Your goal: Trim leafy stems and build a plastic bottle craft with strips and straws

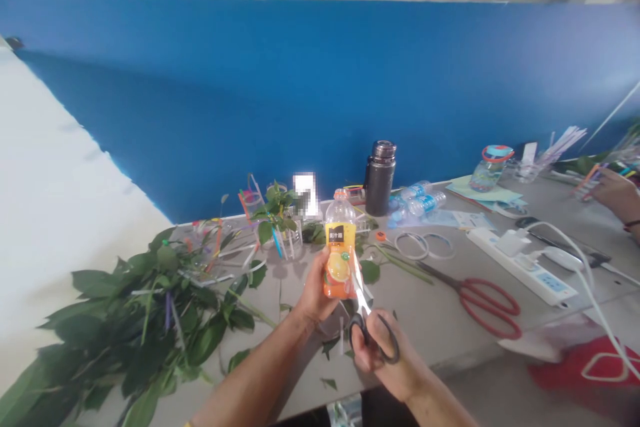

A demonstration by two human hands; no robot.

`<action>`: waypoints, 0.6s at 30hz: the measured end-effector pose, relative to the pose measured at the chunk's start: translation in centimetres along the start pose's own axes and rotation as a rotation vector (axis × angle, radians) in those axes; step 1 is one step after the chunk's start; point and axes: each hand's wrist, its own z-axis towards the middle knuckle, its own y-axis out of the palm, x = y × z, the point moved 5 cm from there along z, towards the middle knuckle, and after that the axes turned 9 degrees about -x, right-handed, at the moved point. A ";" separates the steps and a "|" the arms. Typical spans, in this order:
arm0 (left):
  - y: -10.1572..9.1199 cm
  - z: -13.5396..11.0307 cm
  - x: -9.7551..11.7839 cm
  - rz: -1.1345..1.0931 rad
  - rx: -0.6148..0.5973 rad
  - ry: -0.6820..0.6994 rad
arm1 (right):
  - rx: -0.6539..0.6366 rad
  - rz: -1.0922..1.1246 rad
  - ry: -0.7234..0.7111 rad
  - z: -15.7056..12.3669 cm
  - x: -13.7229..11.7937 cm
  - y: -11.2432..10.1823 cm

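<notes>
My left hand [315,290] is wrapped round a small plastic bottle [339,247] with an orange label and orange cap, held upright above the grey table [440,320]. My right hand [383,347] grips black-handled scissors [367,323], fingers through the loops. The blades point up and lie against the bottle's right side, near the label.
A heap of green leafy stems [140,320] lies at the left. Cups with coloured straws [260,213] stand behind. Red-handled scissors [480,300], a white power strip [525,263], a dark flask [380,177] and water bottles [417,200] sit to the right. Another person's hand [617,193] is at the far right.
</notes>
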 end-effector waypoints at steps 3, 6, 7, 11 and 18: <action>0.0 0.1 0.3 0.009 0.005 0.039 | 0.029 -0.038 -0.005 0.4 0.0 -0.1; 0.1 0.0 0.5 0.010 -0.006 0.057 | 0.062 -0.075 -0.027 0.9 0.1 -0.3; 0.1 0.0 0.6 0.015 -0.013 0.056 | 0.072 -0.084 -0.030 1.0 0.1 -0.3; 0.2 0.0 0.7 0.047 -0.027 0.039 | 0.041 0.021 0.003 1.4 -0.2 0.1; -1.1 1.7 1.6 0.036 0.036 0.061 | 0.015 0.217 0.138 3.7 -1.7 0.1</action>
